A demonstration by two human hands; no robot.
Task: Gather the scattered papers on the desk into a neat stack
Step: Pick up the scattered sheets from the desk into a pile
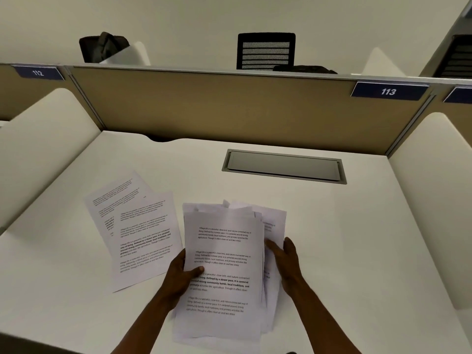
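Beige partition walls [229,108] enclose a white desk [357,251]. On it the left hand [178,274] pinches the ragged stack [224,272] at its left edge, thumb on top, while the right hand [286,259] presses flat, fingers straight, against the opposite edge. Just left of the grip lie two loose sheets [138,233]. Squeezing unevenly could buckle or fan the offset pages; releasing to fetch the sheets may let them slide.
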